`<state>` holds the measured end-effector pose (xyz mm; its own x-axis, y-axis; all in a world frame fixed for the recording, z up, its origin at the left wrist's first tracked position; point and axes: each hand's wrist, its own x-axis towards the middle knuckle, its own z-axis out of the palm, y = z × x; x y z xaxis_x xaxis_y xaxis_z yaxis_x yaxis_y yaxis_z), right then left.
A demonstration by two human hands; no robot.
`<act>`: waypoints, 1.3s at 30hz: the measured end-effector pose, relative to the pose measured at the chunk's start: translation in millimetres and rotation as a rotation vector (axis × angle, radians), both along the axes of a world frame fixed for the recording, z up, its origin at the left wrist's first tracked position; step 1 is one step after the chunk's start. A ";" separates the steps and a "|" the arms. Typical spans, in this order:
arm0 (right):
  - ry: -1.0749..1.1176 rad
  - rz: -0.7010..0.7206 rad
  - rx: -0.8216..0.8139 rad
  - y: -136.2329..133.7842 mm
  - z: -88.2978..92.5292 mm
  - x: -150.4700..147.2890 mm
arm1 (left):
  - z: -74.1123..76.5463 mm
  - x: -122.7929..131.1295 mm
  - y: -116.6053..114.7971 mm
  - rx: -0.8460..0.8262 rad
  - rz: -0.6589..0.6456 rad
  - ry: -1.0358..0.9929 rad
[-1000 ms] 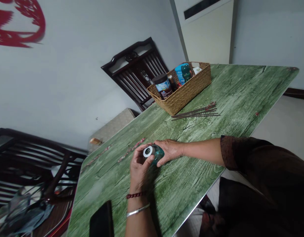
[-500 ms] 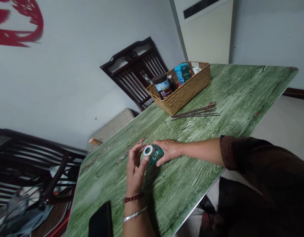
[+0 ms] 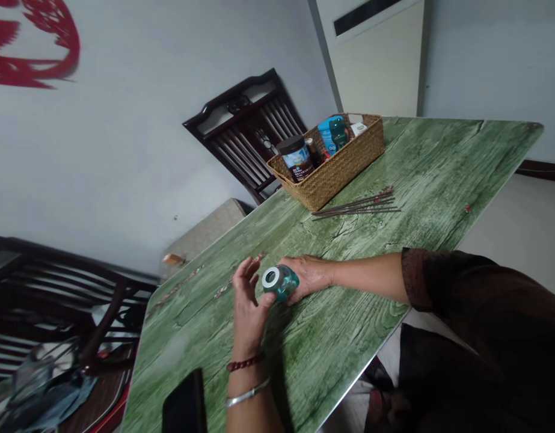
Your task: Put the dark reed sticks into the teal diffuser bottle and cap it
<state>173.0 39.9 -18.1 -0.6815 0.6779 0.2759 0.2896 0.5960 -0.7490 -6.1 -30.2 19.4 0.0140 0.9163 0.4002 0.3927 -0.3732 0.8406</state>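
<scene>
- Green wood-look table top (image 3: 439, 162) fills the middle of the head view, and the whole view leans to one side.
- A small teal glass bottle (image 3: 281, 282) lies on its side between the two hands. Its long side runs from hand to hand. Its white ring (image 3: 270, 277) faces the left hand, and its round bottom sits in the right hand. I can't tell if it rests on the table.
- The right hand (image 3: 308, 278) is the nearer one. It comes in from a dark sleeve (image 3: 444, 282), curves around the bottle, and has hold of it.
- The left hand (image 3: 249, 307) is open, with its fingers spread wide. Its thumb is just beside the bottle, but I can't tell if they touch. It has hold of nothing. A red bead bracelet (image 3: 245, 362) and a silver bangle (image 3: 248, 394) sit on that wrist.
- Thin dark sticks (image 3: 356, 205) lie on the table past the hands, and a black phone (image 3: 184, 403) lies close to the left arm.
- A woven basket (image 3: 335, 180) at the far side of the table holds a dark jar (image 3: 297, 159) and a teal bottle (image 3: 338, 132).
</scene>
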 end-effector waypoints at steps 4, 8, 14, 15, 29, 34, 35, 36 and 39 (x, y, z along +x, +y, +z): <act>-0.002 -0.011 0.011 1.4 -3.2 -1.2 | 0.5 3.5 0.4 0.060 0.141 0.153; 0.011 -0.016 0.001 1.0 -1.4 -0.7 | 3.7 3.9 -3.2 -0.048 -0.088 -0.001; -0.012 -0.018 0.021 1.8 -3.4 -2.0 | 5.0 7.4 0.2 0.109 0.206 0.322; -0.009 -0.022 0.022 2.0 -4.3 -2.4 | 5.6 7.5 -0.4 0.096 0.179 0.315; -0.011 -0.029 0.026 2.7 -6.6 -3.7 | 5.9 8.7 0.3 0.117 0.148 0.395; 0.012 -0.028 -0.008 4.2 -6.9 -4.8 | 4.5 5.0 3.5 0.127 0.123 0.361; 0.021 -0.037 -0.021 4.7 -7.3 -5.4 | 3.6 5.3 5.1 0.121 0.126 0.355; 0.033 -0.047 -0.035 5.2 -7.7 -6.1 | 2.7 5.9 6.7 0.106 0.128 0.345; 0.084 -0.059 -0.069 6.1 -8.6 -6.9 | 2.8 5.8 9.0 0.010 0.091 0.259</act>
